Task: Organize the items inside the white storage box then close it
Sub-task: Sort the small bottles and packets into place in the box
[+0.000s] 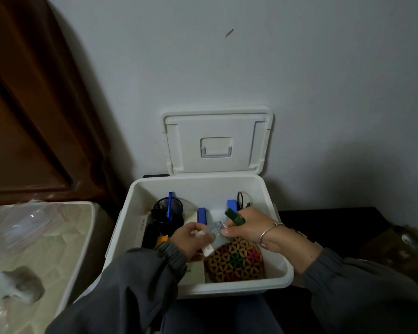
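The white storage box (pixel 270 189) is sitting open in front of the person, against the wall (pixel 227 68), with its lid (pixel 217 141) standing upright behind it. Both hands are reaching in over the box's near half. The left hand (pixel 188 239) is closing its fingers around a small clear packet (pixel 215 233) with a white end, gripping it from the left. The right hand (pixel 251 227) is pinching the same packet's right edge between thumb and forefinger while its other fingers are curling around a dark green bottle (pixel 234 218), which is pointing up and left out of the fist. A silver bangle (pixel 268 233) is circling the right wrist, and grey sleeves (pixel 135 280) are covering both arms.

Directly beneath the hands, a round woven mat (pixel 237 261) in tan, red and green is lying on the box floor. Toward the back left, a black mesh cup (pixel 167 212) is holding a blue pen (pixel 170 204). 2 blue blocks (pixel 202 214) are standing near the back middle, and a black cable (pixel 240 200) is looping in the back right corner. Outside the box, to the left, a white plug adapter (pixel 17 285) is lying on a pale surface.
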Motion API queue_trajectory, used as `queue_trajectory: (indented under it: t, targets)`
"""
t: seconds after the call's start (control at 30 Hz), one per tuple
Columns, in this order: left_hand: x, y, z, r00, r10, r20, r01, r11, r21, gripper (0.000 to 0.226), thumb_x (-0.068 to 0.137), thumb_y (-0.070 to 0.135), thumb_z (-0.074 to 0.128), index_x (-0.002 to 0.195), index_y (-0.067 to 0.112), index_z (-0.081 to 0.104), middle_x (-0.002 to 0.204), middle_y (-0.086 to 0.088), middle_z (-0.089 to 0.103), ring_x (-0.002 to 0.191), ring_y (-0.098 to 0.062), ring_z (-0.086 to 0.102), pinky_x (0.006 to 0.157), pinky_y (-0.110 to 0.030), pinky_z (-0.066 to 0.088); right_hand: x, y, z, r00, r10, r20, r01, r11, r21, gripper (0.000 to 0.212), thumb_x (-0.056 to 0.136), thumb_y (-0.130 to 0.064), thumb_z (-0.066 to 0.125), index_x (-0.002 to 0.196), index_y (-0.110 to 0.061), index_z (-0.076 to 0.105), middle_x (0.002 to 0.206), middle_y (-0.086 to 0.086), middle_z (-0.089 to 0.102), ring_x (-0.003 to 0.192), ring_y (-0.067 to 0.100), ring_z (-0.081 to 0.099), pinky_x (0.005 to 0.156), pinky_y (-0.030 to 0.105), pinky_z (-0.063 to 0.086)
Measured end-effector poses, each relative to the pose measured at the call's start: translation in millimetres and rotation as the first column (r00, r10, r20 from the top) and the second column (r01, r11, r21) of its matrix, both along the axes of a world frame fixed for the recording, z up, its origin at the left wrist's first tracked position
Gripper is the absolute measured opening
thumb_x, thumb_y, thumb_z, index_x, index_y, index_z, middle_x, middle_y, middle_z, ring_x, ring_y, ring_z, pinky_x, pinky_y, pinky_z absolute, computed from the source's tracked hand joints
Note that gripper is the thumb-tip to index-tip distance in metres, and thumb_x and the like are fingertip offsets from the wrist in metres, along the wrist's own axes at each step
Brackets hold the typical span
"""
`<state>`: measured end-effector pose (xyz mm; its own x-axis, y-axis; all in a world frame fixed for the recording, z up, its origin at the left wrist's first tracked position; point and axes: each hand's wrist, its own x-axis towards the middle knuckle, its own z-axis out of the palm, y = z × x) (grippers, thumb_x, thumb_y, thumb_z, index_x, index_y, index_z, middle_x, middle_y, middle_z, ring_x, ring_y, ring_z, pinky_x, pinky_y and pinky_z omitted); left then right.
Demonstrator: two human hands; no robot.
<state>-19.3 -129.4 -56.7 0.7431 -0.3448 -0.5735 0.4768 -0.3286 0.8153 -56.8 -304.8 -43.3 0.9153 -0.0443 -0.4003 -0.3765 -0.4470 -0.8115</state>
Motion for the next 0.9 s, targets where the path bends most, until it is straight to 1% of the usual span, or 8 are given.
queue_trajectory:
  t: [0.13,0.2,0.27,0.37,0.5,0.63,0.73,0.9]
  targets:
    - [16,-14,-24,0.993,-0.118,-0.022,0.12,0.984,0.13,0.009,0.086,0.019,0.065,0.094,0.014,0.063,0.078,-0.002,0.065,0.063,-0.01,0.06,0.049,-0.017,0.048,11,-23,-14,0.996,0.072,0.057,-0.054,0.963,-0.265,0.022,0.079,-0.022,0.067,0.075,0.0,0.064,0.074,0.013,0.064,0.075,0.025,0.062,0.069,0.033,0.047]
    - [29,-24,-43,0.997,-0.026,-0.067,0.035,0.988,0.148,0.018,0.086,0.02,0.065,0.099,0.007,0.064,0.079,-0.006,0.065,0.068,-0.016,0.062,0.058,-0.025,0.053,18,-42,-17,0.978,-0.008,0.206,0.115,0.851,-0.512,0.024,0.082,-0.031,0.066,0.083,-0.007,0.065,0.081,0.01,0.065,0.082,0.027,0.062,0.072,0.035,0.048]
    - [44,-39,-62,0.99,0.089,-0.113,-0.068,0.982,0.173,0.024,0.085,0.017,0.067,0.1,-0.001,0.063,0.08,-0.012,0.064,0.073,-0.024,0.063,0.072,-0.036,0.056,24,-61,-19,0.937,-0.121,0.326,0.307,0.73,-0.61,0.026,0.085,-0.038,0.064,0.093,-0.013,0.062,0.091,0.007,0.063,0.086,0.027,0.062,0.069,0.033,0.048]
    - [68,-65,-88,0.98,0.163,-0.11,-0.127,0.953,0.275,0.025,0.086,0.015,0.065,0.103,-0.003,0.062,0.092,-0.018,0.065,0.091,-0.033,0.064,0.087,-0.042,0.054,32,-77,-31,0.924,-0.244,0.295,0.378,0.701,-0.605,0.037,0.085,-0.042,0.062,0.11,-0.016,0.055,0.106,0.007,0.056,0.091,0.028,0.059,0.067,0.03,0.045]
    - [91,-91,-114,0.988,0.147,-0.038,-0.123,0.925,0.361,0.035,0.089,0.018,0.059,0.117,-0.003,0.058,0.105,-0.016,0.066,0.086,-0.026,0.065,0.075,-0.028,0.056,40,-78,-47,0.923,-0.283,0.26,0.384,0.698,-0.605,0.037,0.09,-0.039,0.055,0.118,-0.016,0.048,0.115,0.01,0.052,0.097,0.033,0.059,0.072,0.035,0.048]
    - [99,-112,-119,0.997,0.03,0.066,-0.063,0.808,0.586,0.037,0.096,0.028,0.046,0.119,0.0,0.057,0.11,-0.017,0.061,0.109,-0.031,0.057,0.081,-0.03,0.045,44,-77,-56,0.922,-0.276,0.271,0.386,0.692,-0.61,0.035,0.094,-0.036,0.047,0.124,-0.017,0.045,0.118,0.008,0.049,0.099,0.03,0.059,0.071,0.033,0.047]
    - [99,-123,-127,0.995,-0.035,0.095,-0.027,0.814,0.581,0.042,0.098,0.025,0.043,0.127,-0.004,0.051,0.124,-0.021,0.057,0.115,-0.034,0.055,0.096,-0.039,0.047,43,-78,-59,0.92,-0.27,0.283,0.39,0.684,-0.616,0.036,0.095,-0.036,0.046,0.126,-0.018,0.043,0.118,0.007,0.048,0.098,0.028,0.059,0.069,0.031,0.044]
    - [100,-134,-135,0.999,-0.028,0.015,0.01,0.737,0.676,0.044,0.099,0.028,0.041,0.133,0.0,0.04,0.133,-0.019,0.05,0.123,-0.031,0.049,0.101,-0.036,0.038,43,-81,-63,0.914,-0.262,0.309,0.401,0.692,-0.6,0.036,0.094,-0.034,0.047,0.126,-0.018,0.043,0.117,0.005,0.049,0.097,0.025,0.058,0.068,0.029,0.043]
